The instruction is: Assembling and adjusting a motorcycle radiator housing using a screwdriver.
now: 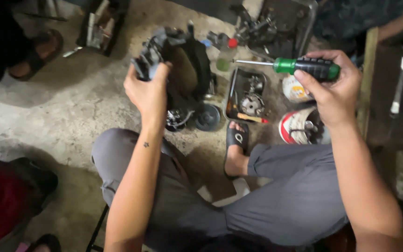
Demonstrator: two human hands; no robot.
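Head view: parts tray (233, 95) beside engine housing (183, 65).

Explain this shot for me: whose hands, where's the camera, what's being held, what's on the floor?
There is no machine here, just a seated person's bare hands, filmed by a camera on their head looking down. The left hand grips a dark mechanical part lifted above a concrete floor. The right hand holds a green-and-black screwdriver. On the floor lie a small metal tray of parts, a round black disc and a red-rimmed tub. Another person's sandalled foot shows top left.
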